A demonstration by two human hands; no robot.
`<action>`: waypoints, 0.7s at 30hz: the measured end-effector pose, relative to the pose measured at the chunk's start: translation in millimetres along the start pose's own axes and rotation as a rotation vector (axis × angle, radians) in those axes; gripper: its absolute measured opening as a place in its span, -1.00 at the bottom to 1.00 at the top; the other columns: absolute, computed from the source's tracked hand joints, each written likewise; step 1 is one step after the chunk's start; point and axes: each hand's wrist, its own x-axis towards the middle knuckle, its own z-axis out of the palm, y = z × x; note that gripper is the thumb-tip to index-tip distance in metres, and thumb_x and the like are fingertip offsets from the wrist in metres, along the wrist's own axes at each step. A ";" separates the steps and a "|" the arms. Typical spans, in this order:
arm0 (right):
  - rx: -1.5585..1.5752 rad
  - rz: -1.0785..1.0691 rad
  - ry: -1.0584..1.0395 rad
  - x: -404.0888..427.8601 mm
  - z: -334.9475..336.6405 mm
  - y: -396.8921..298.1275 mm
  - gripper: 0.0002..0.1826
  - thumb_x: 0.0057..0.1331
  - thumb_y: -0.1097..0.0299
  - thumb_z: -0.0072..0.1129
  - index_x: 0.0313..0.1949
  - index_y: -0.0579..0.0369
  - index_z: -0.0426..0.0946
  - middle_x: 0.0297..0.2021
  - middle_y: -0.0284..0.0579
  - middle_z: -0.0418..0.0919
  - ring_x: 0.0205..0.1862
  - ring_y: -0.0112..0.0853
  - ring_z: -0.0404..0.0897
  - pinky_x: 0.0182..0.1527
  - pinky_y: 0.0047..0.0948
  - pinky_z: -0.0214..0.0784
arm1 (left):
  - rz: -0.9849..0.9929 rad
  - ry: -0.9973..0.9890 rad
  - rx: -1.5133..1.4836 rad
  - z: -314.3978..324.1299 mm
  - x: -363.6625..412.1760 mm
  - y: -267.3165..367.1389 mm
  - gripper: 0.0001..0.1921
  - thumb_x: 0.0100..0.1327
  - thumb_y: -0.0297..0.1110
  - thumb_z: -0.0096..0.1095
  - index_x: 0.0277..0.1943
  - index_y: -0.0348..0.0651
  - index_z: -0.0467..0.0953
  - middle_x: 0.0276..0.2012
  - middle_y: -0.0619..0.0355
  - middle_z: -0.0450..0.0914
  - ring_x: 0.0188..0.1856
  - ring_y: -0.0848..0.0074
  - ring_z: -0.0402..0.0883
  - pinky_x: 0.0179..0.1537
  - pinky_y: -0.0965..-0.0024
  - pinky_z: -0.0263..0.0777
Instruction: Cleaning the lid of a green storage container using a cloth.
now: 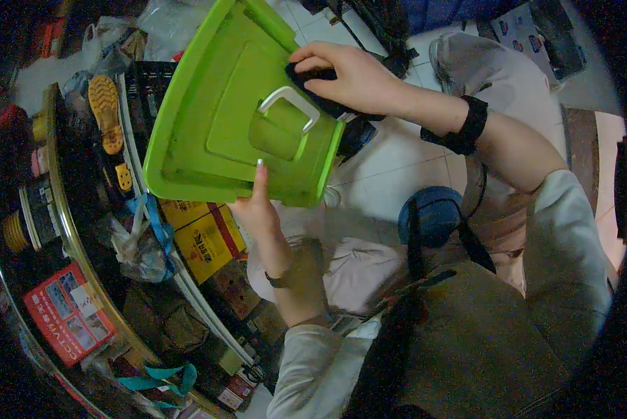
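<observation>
Tilted up before me is a green plastic storage-box part (229,105) with a raised rim; I cannot tell whether it is the lid or the box itself. A white handle (292,102) sits over a recess in its face. My left hand (261,209) grips the lower edge, thumb on the face. Against the upper right edge, my right hand (345,73) holds a dark, soft-looking thing (316,86), perhaps a cloth, partly hidden by the fingers. Dark smudges show on the green plastic near the rim.
Crowded shelves curve along my left, with a yellow shoe sole (104,112), a yellow carton (201,243), a tied plastic bag (140,256) and a red printed box (70,314). A blue round object (431,214) is by my legs, above white floor tiles (387,180).
</observation>
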 end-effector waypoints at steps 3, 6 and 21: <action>0.064 -0.016 0.047 5.6 -3.9 2.0 -0.64 0.01 0.50 -0.02 -0.14 0.22 0.28 -0.24 -0.07 0.44 -0.11 -0.42 0.41 -0.05 -0.52 0.19 | -0.005 -0.099 0.061 10.7 -6.5 12.6 -0.66 -0.07 -0.59 0.18 -0.17 -0.39 0.31 -0.28 0.06 0.43 -0.29 0.46 0.43 -0.21 0.44 0.30; 0.122 -0.031 0.099 11.9 -12.8 3.2 -0.66 0.03 0.52 -0.05 -0.14 0.27 0.27 -0.21 -0.11 0.39 -0.10 -0.45 0.38 -0.04 -0.52 0.18 | 0.050 -0.206 0.309 18.2 -12.1 16.5 -0.75 -0.07 -0.58 0.19 -0.27 -0.40 0.37 -0.36 0.08 0.46 -0.35 0.50 0.44 -0.27 0.48 0.31; -0.416 -0.187 0.145 7.1 -9.7 -0.7 -0.72 -0.01 0.41 -0.03 -0.23 0.03 0.32 -0.38 -0.16 0.50 -0.31 -0.32 0.49 -0.28 -0.40 0.33 | -0.070 -0.181 0.060 12.7 -17.9 18.8 -0.61 -0.14 -0.62 0.20 -0.17 -0.38 0.32 -0.29 0.10 0.44 -0.32 0.52 0.44 -0.25 0.51 0.31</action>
